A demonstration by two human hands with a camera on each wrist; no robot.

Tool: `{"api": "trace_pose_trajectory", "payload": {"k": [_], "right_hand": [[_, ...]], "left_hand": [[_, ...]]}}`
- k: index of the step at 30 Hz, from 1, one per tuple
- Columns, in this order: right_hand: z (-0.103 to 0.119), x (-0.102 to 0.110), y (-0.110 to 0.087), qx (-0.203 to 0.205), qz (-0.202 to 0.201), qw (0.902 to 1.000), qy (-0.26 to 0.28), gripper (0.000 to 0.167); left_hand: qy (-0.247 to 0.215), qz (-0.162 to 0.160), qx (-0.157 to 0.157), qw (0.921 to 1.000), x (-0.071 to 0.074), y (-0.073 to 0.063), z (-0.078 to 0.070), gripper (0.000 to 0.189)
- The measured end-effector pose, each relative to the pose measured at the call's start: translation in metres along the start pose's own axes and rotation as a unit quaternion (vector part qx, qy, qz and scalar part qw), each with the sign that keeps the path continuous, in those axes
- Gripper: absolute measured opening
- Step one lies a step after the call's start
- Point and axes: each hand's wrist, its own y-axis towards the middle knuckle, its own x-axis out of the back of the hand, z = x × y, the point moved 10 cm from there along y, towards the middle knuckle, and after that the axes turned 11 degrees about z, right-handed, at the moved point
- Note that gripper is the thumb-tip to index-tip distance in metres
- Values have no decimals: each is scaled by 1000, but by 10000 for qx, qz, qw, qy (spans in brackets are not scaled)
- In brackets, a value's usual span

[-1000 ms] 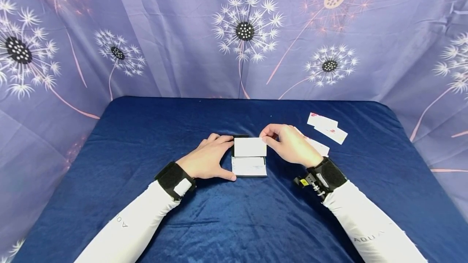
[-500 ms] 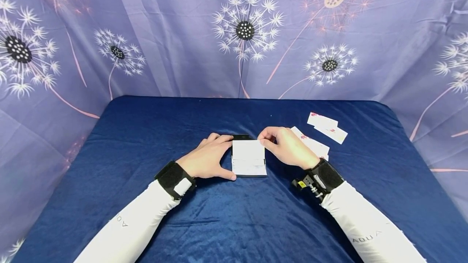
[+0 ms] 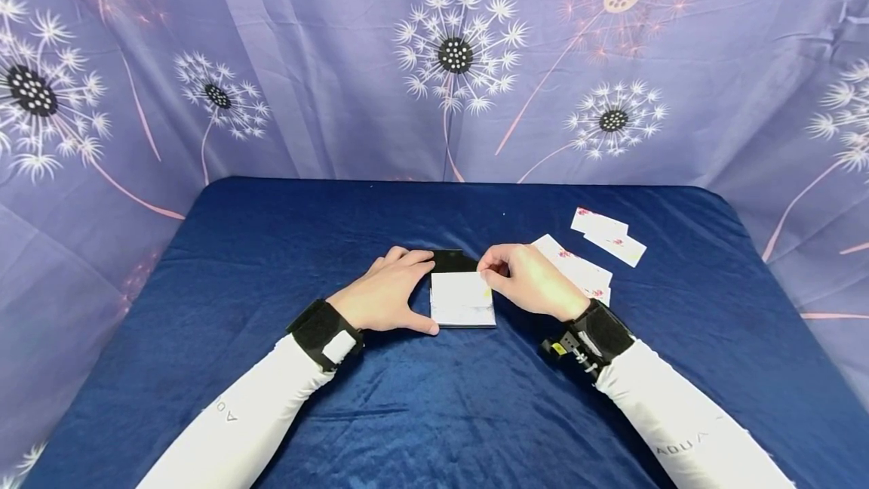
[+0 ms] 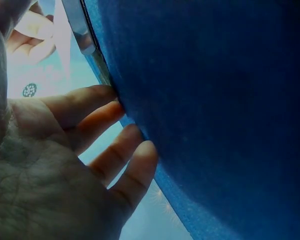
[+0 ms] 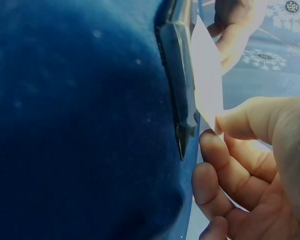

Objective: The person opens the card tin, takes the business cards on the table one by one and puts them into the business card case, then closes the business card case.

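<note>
White, thin-looking stock: the business card (image 3: 459,287) is over the black card case (image 3: 446,260) on the blue-draped table (image 3: 339,413); whether it touches the contents below, I cannot tell. My right hand (image 3: 532,281) pinches its far right corner between thumb and forefinger. My left hand (image 3: 387,294), fingers loosely extended, touches the case's left side. Judgement: card very light, stiff enough to carry by one corner, but liable to crease if forced. Face probably smooth (possibly slick), so best held by the edges, lightly. Case seems rigid; worth steadying at its side.
</note>
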Motion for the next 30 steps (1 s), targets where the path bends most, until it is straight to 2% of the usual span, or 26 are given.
{"api": "trace_pose_trajectory", "payload": {"k": [12, 24, 30], "right_hand": [[7, -6, -5, 191, 15, 9996, -193, 9], [17, -8, -12, 511, -126, 9959, -740, 10], [18, -10, -14, 630, -108, 9944, -839, 11]], "left_hand": [[8, -21, -24, 10000, 1, -1, -1, 105], [-41, -14, -38, 10000, 0, -2, -2, 104], [-34, -21, -31, 10000, 0, -2, -2, 105]]}}
